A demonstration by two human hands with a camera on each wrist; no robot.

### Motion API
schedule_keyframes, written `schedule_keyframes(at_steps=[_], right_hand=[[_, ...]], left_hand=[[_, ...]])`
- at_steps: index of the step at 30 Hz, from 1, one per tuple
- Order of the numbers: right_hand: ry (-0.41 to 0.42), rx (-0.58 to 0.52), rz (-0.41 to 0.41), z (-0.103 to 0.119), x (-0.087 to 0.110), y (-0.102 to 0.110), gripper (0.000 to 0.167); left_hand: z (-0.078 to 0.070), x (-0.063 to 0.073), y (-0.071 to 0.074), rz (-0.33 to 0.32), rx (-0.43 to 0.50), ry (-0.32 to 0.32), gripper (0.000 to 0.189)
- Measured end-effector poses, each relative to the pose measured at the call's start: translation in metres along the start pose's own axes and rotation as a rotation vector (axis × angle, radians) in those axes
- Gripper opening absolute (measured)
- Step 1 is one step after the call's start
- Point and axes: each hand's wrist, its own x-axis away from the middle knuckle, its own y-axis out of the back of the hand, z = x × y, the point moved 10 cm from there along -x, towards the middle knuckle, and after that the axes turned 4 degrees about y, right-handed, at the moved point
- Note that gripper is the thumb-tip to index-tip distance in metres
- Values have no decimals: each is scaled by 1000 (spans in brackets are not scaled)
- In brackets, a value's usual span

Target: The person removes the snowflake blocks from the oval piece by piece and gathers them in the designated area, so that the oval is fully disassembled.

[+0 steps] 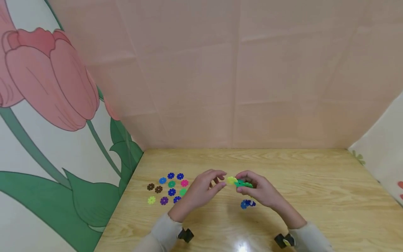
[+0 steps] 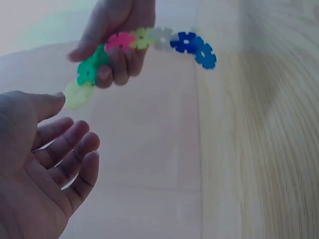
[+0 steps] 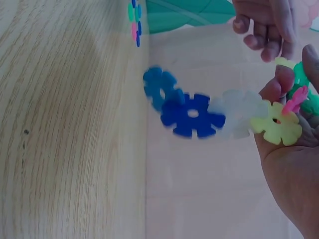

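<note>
My right hand grips a curved chain of interlocking plastic snowflake discs above the table, around its green discs. From there the chain runs through a pink disc, a yellow one and a clear one. A dark blue disc and a lighter blue disc hang at its far end. At the other end, a pale yellow disc points toward my left hand. The left fingers are loosely bent, with the thumb close to that disc and nothing held.
Loose snowflake discs lie on the left of the wooden table, among them a brown disc, a purple disc and a pink disc. A pink-beige sheet stands behind, and a tulip-patterned panel borders the left.
</note>
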Motion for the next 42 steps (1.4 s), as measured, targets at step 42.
schedule_keyframes(at_steps=[42], right_hand=[[-74,9,1,-6,-1,-1,33]], left_hand=[[12,0,-7,7,-30,100,15]])
